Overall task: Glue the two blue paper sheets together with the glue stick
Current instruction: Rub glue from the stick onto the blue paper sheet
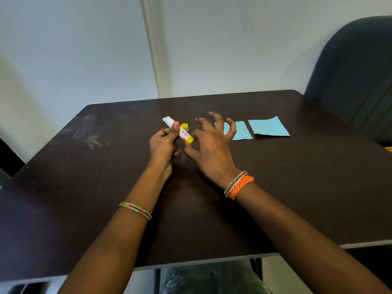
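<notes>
My left hand (164,145) grips a white glue stick (184,134) with a yellow base, held tilted above the dark table (106,187). A yellow cap (184,125) lies on the table just behind the stick. My right hand (212,143) hovers right beside the stick's yellow end, fingers spread and holding nothing. Two light blue paper sheets lie side by side at the back right: the nearer one (241,130) is partly hidden by my right fingers, the other (268,126) lies fully in view with one corner slightly lifted.
A dark padded chair (356,71) stands past the table's right rear corner. White walls rise behind the table. Pale smears mark the tabletop (91,136) at the left. The table's front edge runs close to my body.
</notes>
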